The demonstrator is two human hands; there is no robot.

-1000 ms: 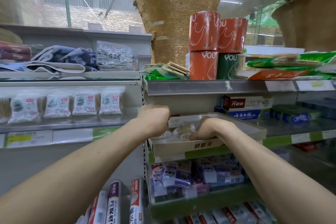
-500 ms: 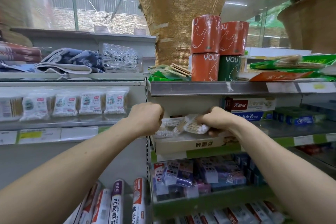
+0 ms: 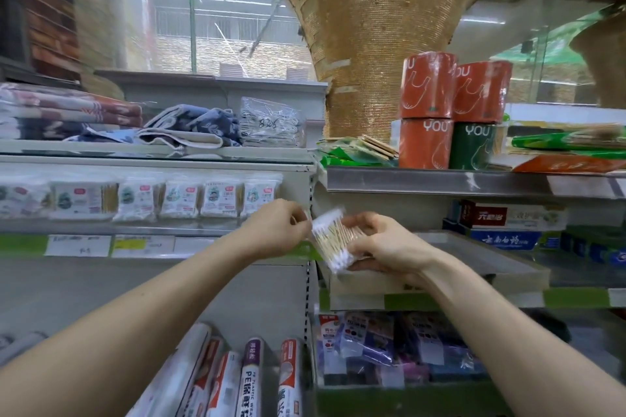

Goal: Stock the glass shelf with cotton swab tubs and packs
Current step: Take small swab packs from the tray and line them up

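Cotton swab pack [image 3: 333, 242], clasped by fingers [image 3: 360, 223] of my right hand [image 3: 386, 247] and pinched at its corner by my left hand [image 3: 279, 228], should, I judge, stand upright beside the shelved packs [image 3: 183, 198].

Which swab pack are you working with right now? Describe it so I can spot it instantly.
Below the big woven column, in front of the cardboard tray, the right hand grips a clear cotton swab pack, the left hand at its corner. Unlike the labelled packs shelved left, it is tilted and shows no printed label.
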